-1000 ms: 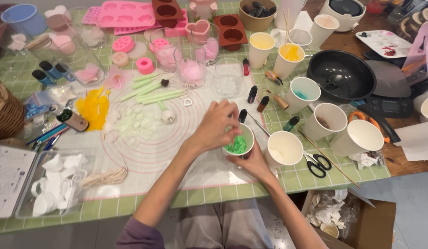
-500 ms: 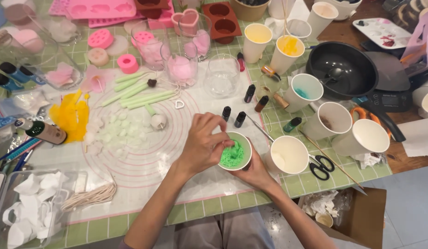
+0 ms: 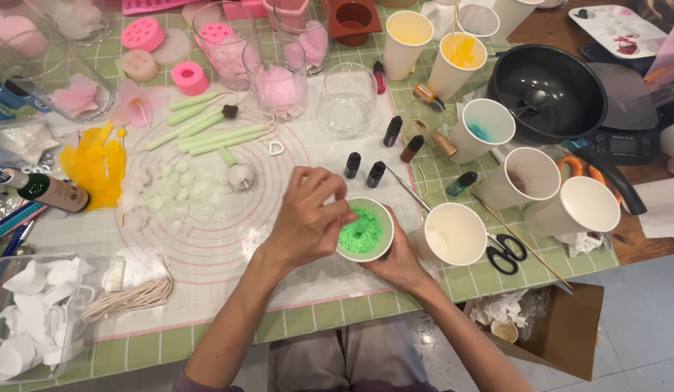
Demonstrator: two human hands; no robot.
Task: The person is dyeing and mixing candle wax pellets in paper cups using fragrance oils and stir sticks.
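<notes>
The left hand (image 3: 304, 221) has pressed deeper into the green wax (image 3: 360, 231); the right hand (image 3: 396, 258), at five o'clock, grasps the paper cup (image 3: 366, 254).

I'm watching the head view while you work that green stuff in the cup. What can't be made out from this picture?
- Right hand: mostly behind the paper cup it cradles, so its grip is unclear.
- Left hand fingertips: at the cup's rim; whether they pinch the green material is hidden.
- Scale display: too small to read.
- Clear tub of white pieces: cut off by the left edge.
- Cardboard box contents: partly hidden by the table edge.
</notes>
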